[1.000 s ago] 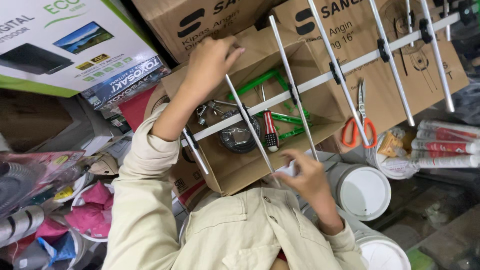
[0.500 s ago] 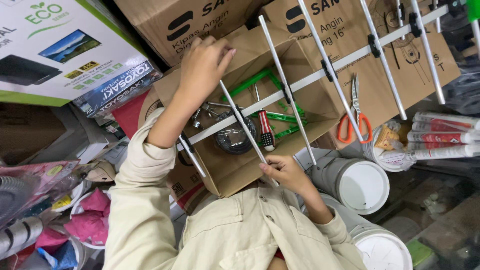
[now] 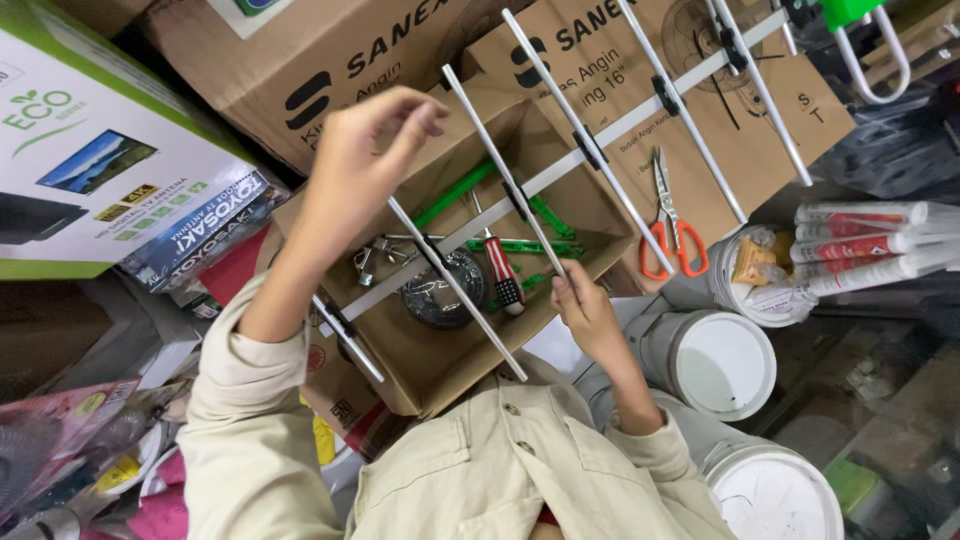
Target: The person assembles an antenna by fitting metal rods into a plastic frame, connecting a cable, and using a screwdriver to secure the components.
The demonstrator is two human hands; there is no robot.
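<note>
A silver aerial antenna [image 3: 620,125], one long boom with several cross rods, lies slanted over an open cardboard box [image 3: 420,370]. My left hand [image 3: 365,150] is raised above the boom's left part with thumb and fingers pinched together. One rod [image 3: 455,290] runs up behind this hand, and whether the hand grips it is hidden. My right hand [image 3: 585,310] is lower, its fingertips closed on the bottom tip of the neighbouring rod [image 3: 505,175]. My beige jacket fills the bottom of the view.
Inside the open box lie a red-handled screwdriver [image 3: 500,270], green parts [image 3: 455,195], loose bolts and a round metal piece [image 3: 442,292]. Orange-handled scissors [image 3: 670,240] rest on a flat carton. White buckets [image 3: 725,365] and sealant tubes [image 3: 870,245] stand to the right, stacked cartons at the back and left.
My right hand has slid up from below the box edge to a rod's bottom tip. My left hand stays raised, its fingers now pinched. The view has shifted slightly.
</note>
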